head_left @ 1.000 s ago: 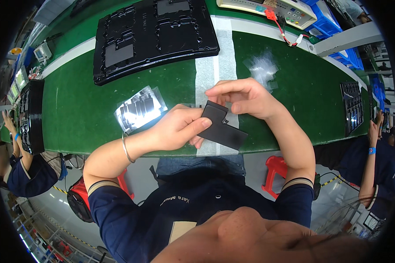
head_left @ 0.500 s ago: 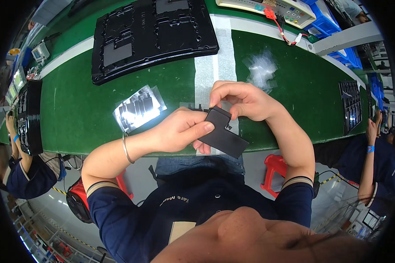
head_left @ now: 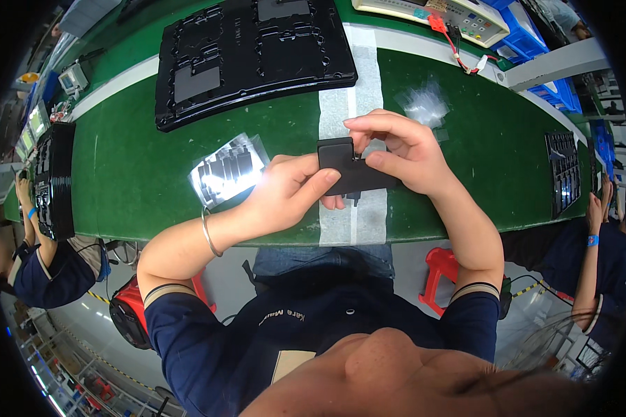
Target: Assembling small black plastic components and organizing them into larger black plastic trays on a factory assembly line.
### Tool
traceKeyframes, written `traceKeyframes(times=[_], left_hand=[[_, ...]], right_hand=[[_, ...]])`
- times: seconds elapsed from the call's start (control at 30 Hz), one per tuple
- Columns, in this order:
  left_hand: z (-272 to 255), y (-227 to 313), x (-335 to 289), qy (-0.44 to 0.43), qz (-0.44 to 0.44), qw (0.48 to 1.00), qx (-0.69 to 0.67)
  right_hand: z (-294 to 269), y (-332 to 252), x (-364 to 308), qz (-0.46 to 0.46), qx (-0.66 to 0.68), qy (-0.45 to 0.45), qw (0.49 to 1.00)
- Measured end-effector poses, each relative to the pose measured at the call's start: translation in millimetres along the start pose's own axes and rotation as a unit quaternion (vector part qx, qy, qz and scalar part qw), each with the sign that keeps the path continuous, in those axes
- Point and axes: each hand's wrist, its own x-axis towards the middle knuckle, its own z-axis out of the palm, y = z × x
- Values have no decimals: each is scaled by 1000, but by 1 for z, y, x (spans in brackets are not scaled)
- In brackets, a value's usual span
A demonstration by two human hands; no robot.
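A green table (head_left: 494, 167) crossed by one pale strip (head_left: 334, 104) stands in a workshop, a co-worker (head_left: 55, 274) visible either side. On it: one tray stack (head_left: 238, 52), two grey pieces (head_left: 197, 85) inside, two film piles (head_left: 222, 172). Over the strip, the left hand (head_left: 285, 194) pinches one black part (head_left: 358, 181); the right hand (head_left: 417, 160), half open, thumbs its edge.

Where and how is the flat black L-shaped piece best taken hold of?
The flat black L-shaped piece is probably best pinched by its left end, coming from the left, thumb on top and fingers beneath, as the left hand has it: its broad face suits the thumb, and the inner notch stays clear.
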Motion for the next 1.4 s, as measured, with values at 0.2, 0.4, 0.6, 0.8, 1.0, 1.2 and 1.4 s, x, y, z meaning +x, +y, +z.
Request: traceKeyframes(times=[0.2,0.4,0.6,0.8,1.0,1.2,1.4], left_hand=[[0,3,0,-5,1,1000,-20],[0,0,-1,-16,13,1000,-16],[-1,1,3,-37,11,999,-6],[-1,1,3,-45,-16,999,11],[-3,4,3,-63,-51,996,-23],[-3,2,4,-70,-69,994,-46],[-3,2,4,-56,-71,995,-52]], right_hand=[[4,-2,-1,10,8,25,1000],[6,-4,-1,7,-20,0,1000],[9,-4,-2,48,38,7,998],[5,-7,-1,68,-46,-82,993],[6,-9,0,36,-124,-72,989],[6,-12,1,37,-152,-62,986],[5,-9,3,19,-139,-65,988]])
